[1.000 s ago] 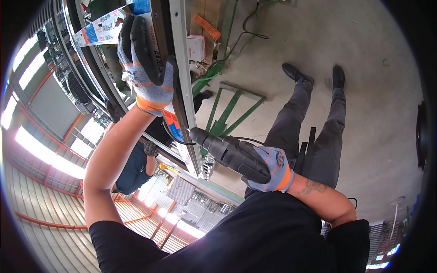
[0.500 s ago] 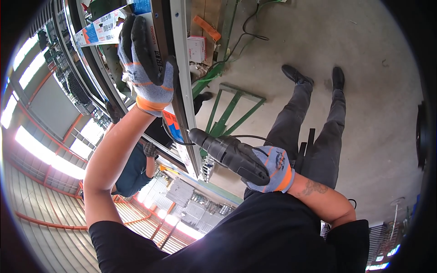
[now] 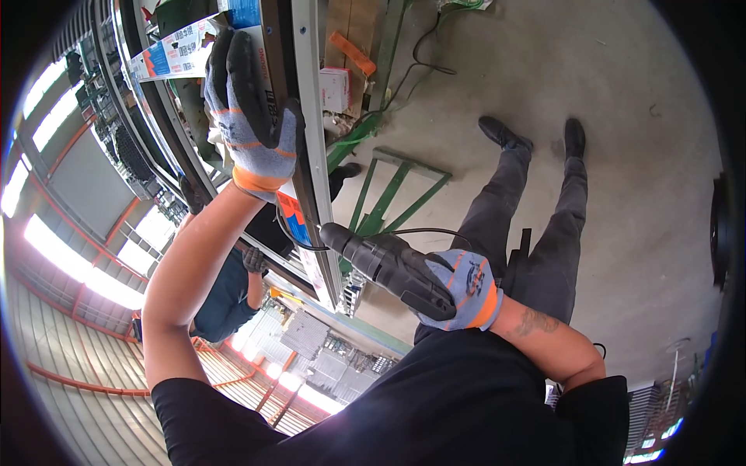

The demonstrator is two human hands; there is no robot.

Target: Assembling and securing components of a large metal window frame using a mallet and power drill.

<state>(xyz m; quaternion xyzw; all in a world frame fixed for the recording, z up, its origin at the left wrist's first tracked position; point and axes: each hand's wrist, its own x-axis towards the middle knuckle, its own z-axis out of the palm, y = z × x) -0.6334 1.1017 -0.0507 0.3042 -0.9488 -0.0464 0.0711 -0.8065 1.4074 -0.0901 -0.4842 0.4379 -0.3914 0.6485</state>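
My left hand [image 3: 252,140], in a grey and black glove with an orange cuff, lies flat along a long metal frame [image 3: 308,116] covered in part by printed protective film. Its fingers stretch toward the top of the view and the thumb is apart. In my right hand [image 3: 466,287], gloved alike, is a black power drill [image 3: 388,268], held at its rear. The drill's tip points at the frame's near side, below my left hand; whether it touches the metal I cannot tell.
Across the frame, a co-worker's gloved hand [image 3: 253,259] is near a lower rail. A green metal stand [image 3: 388,190] is on the floor beside the frame. Farther off are a white and red box [image 3: 335,89], an orange piece [image 3: 352,53] and a black cable [image 3: 420,56].
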